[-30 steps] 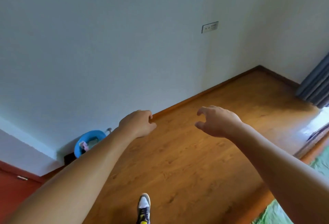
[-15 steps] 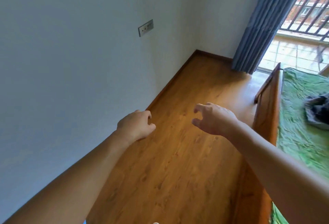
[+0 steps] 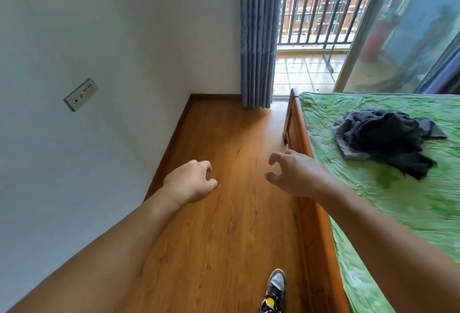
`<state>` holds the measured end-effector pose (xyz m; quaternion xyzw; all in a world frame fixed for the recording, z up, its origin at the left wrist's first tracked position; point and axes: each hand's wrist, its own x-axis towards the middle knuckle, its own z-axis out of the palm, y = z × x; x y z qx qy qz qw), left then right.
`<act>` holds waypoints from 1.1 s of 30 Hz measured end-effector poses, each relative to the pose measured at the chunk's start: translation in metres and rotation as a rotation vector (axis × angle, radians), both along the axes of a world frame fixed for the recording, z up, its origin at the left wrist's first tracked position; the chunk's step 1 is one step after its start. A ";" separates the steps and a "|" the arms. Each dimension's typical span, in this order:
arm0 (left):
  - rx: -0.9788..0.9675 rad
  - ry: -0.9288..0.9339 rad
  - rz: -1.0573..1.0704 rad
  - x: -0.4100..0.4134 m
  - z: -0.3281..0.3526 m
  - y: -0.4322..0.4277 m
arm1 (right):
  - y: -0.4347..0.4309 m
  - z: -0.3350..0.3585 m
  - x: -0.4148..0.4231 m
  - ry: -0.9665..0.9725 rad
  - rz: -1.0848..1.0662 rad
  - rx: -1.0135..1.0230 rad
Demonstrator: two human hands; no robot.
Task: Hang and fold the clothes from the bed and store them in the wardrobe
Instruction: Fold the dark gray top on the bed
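The view has swung right since a second ago. The bed (image 3: 398,213) now shows, with dark clothes (image 3: 383,138) crumpled on it, well apart from both hands. The left hand (image 3: 190,182) and right hand (image 3: 296,175) hang loosely curled, holding nothing. It seems best to step closer, then lift one garment by its edge. No writing is readable, and the socket (image 3: 81,94) marks are too small.

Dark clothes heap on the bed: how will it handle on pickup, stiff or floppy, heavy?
Probably floppy: the dark clothes lie crumpled in folds on the green sheet, so they should drape and trail when lifted. Likely light: the fabric looks thin. Possibly several garments tangled, so one pinch may drag the rest.
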<state>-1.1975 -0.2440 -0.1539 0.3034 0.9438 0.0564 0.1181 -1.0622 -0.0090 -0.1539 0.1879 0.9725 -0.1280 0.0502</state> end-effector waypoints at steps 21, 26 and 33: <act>-0.002 -0.034 -0.635 -0.152 -0.014 0.481 | 0.351 -0.012 -0.052 -0.144 -0.610 -0.048; -0.060 -0.048 -0.815 -0.206 -0.034 0.581 | 0.408 -0.027 -0.089 -0.184 -0.808 -0.089; -0.146 -0.041 -1.069 -0.251 -0.055 0.687 | 0.458 -0.046 -0.127 -0.250 -1.006 -0.172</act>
